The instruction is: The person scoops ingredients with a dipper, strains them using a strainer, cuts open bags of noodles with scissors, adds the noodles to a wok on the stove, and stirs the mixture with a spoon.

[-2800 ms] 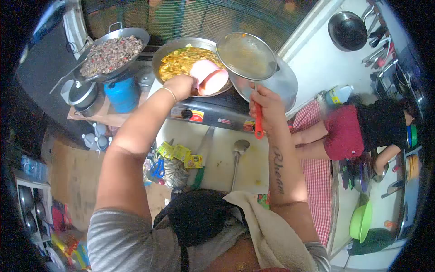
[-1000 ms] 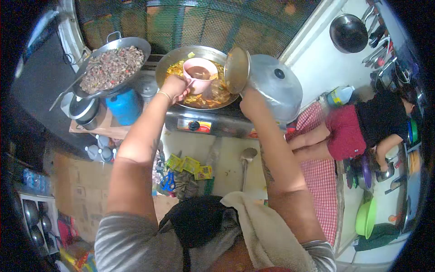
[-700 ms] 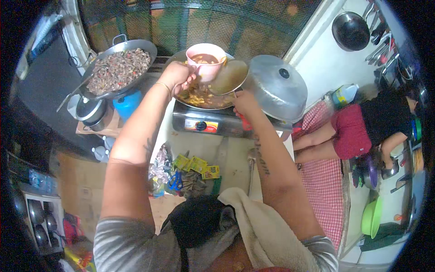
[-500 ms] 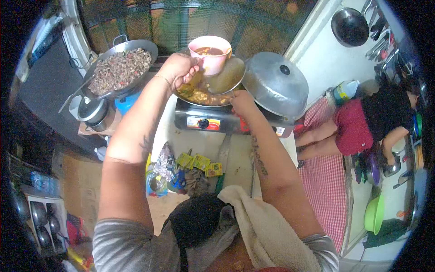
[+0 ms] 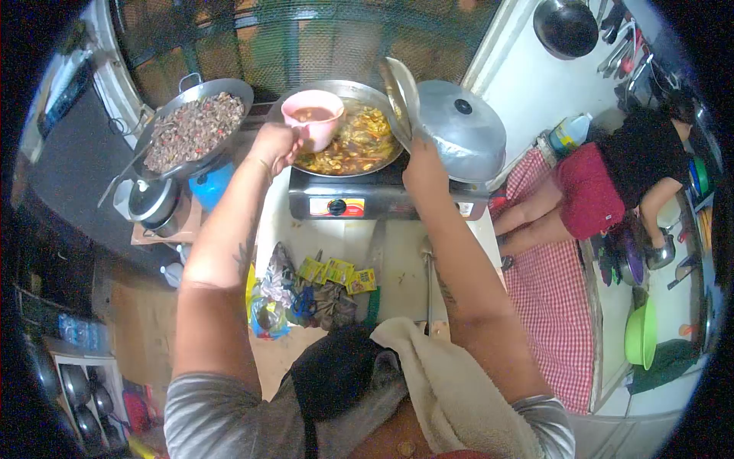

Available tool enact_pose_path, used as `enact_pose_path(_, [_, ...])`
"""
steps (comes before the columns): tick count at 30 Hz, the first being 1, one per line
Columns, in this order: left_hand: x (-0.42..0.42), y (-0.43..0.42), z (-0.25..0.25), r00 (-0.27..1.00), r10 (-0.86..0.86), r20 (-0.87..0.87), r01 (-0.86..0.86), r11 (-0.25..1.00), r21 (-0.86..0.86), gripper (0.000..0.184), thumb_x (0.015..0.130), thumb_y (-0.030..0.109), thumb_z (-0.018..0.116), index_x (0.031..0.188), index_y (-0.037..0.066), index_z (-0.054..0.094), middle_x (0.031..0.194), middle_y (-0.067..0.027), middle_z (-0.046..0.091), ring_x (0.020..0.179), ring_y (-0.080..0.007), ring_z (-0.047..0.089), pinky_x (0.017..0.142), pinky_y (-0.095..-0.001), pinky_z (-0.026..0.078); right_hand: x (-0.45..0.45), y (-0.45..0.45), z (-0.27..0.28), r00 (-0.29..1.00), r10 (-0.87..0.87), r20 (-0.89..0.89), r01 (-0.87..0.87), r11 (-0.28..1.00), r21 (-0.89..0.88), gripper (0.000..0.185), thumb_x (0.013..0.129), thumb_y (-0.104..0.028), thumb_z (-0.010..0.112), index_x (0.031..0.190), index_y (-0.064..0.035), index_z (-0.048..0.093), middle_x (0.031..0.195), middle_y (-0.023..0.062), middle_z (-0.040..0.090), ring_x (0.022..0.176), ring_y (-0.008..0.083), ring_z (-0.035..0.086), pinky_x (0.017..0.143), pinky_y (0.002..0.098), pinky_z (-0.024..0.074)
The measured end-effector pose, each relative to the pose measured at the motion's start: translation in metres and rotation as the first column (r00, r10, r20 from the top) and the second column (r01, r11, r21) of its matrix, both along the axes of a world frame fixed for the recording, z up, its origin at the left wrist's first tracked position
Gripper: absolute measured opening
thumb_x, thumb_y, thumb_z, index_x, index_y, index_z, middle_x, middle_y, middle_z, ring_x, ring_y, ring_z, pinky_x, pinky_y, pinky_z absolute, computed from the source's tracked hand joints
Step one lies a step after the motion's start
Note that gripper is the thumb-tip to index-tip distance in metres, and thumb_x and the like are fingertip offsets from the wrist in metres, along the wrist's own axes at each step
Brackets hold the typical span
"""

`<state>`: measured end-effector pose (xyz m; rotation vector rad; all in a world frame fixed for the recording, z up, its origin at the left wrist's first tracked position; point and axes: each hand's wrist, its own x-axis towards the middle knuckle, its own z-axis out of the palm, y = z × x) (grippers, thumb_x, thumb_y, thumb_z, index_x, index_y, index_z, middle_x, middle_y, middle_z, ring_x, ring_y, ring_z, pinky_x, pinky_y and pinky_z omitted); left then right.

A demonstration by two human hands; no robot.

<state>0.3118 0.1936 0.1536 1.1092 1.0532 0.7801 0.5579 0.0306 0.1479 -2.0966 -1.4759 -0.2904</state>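
Observation:
My left hand is closed on the handle of a pink plastic cup with brownish-red liquid inside. The cup is over the left part of a wide metal pan on a gas stove. In the pan lie yellowish pieces in brown sauce. My right hand grips a round, shallow metal lid or plate by its lower edge. That disc stands nearly upright over the pan's right rim, and I cannot tell which of the two it is.
A big domed aluminium lid rests right of the pan. At left are a wok of chopped meat and a small lidded pot. Yellow sachets lie below the stove. Another person stands at the right.
My left hand has lowered the cup and moved it left. My right hand has lifted the metal disc and turned it from lying over the pan to nearly upright.

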Motion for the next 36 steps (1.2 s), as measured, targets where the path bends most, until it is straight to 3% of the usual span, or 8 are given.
enact_pose_path(8, [-0.007,-0.027,0.021,0.999,0.006,-0.049,0.0,0.993,0.119,0.009,0.092,0.007,0.053,0.086,0.002,0.058,0.062,-0.0005,0.055,0.044,-0.0063,0.044,0.036,-0.0209,0.032,0.019,-0.005,-0.045,0.929,0.184,-0.32,-0.149,0.98,0.13,0.021,0.083,-0.011,0.061,0.1,0.0016,0.064,0.088,0.023,0.066,0.09,0.0429,0.062,0.08,0.0469,0.0493])
enact_pose_path(9, [-0.003,-0.039,0.037,0.996,0.024,-0.084,-0.008,0.982,0.188,0.01,0.093,0.008,0.053,0.086,0.002,0.059,0.062,0.0002,0.054,0.044,-0.0058,0.043,0.036,-0.0205,0.032,0.026,0.0,-0.064,0.936,0.321,-0.144,-0.293,0.938,0.185,0.017,0.084,-0.01,0.061,0.097,0.001,0.065,0.081,0.0196,0.065,0.074,0.0357,0.064,0.066,0.0443,0.0512])
enact_pose_path(12, [0.01,-0.053,0.067,0.99,-0.079,-0.12,0.104,0.97,0.219,0.014,0.096,0.015,0.053,0.088,0.006,0.059,0.064,0.0034,0.053,0.044,-0.0033,0.041,0.035,-0.0181,0.03,0.002,-0.009,-0.061,0.295,0.212,-0.931,-0.249,0.958,0.139,0.028,0.087,-0.001,0.054,0.115,0.0034,0.056,0.066,-0.0001,0.048,0.048,0.0108,0.046,0.039,0.0281,0.0384])
enact_pose_path(13, [0.013,-0.058,0.075,0.981,-0.117,-0.156,0.153,0.958,0.244,0.014,0.097,0.019,0.052,0.089,0.009,0.059,0.066,0.0048,0.052,0.045,-0.002,0.04,0.034,-0.0161,0.03,-0.008,-0.024,-0.04,0.049,0.215,-0.975,-0.241,0.95,0.197,0.028,0.087,0.0,0.054,0.115,0.0043,0.054,0.068,0.0,0.048,0.049,0.0101,0.045,0.038,0.0276,0.0374])
enact_pose_path(17, [0.045,-0.115,0.119,0.921,-0.187,-0.341,0.29,0.915,0.28,0.013,0.098,0.019,0.052,0.09,0.01,0.059,0.063,0.0063,0.05,0.042,-0.0006,0.038,0.033,-0.017,0.029,0.002,-0.061,-0.035,-0.196,0.385,-0.902,-0.21,0.882,0.422,0.025,0.088,0.0,0.055,0.113,0.003,0.055,0.07,-0.0006,0.05,0.05,0.0087,0.046,0.04,0.0252,0.0385])
enact_pose_path(25, [0.196,-0.281,0.125,0.876,-0.444,-0.188,0.473,0.868,0.152,0.016,0.098,0.019,0.054,0.1,0.003,0.059,0.065,0.0032,0.053,0.04,-0.001,0.037,0.031,-0.0165,0.025,0.122,-0.279,0.0,-0.2,0.357,-0.913,-0.153,0.909,0.389,0.032,0.093,-0.003,0.05,0.125,0.0005,0.053,0.072,0.0013,0.053,0.048,0.0094,0.046,0.042,0.0256,0.04])
enact_pose_path(31, [0.377,-0.43,0.095,0.735,-0.677,-0.027,0.677,0.732,0.072,0.018,0.094,0.018,0.058,0.103,0.002,0.061,0.064,0.0015,0.052,0.04,-0.0026,0.033,0.032,-0.0194,0.024,0.265,-0.488,0.001,0.173,0.152,-0.973,0.087,0.982,0.169,0.033,0.092,-0.006,0.052,0.124,0.0014,0.055,0.068,0.0003,0.05,0.048,0.0097,0.045,0.042,0.0267,0.039])
enact_pose_path(36, [0.547,-0.547,0.096,0.418,-0.901,0.116,0.9,0.428,0.082,0.015,0.096,0.018,0.056,0.089,0.004,0.059,0.06,0.0034,0.049,0.039,-0.0042,0.034,0.033,-0.0206,0.024,0.369,-0.626,0.023,0.456,-0.12,-0.882,0.482,0.866,0.131,0.021,0.09,-0.011,0.054,0.106,-0.0016,0.063,0.063,0.0058,0.054,0.046,0.0156,0.049,0.042,0.0326,0.0398])
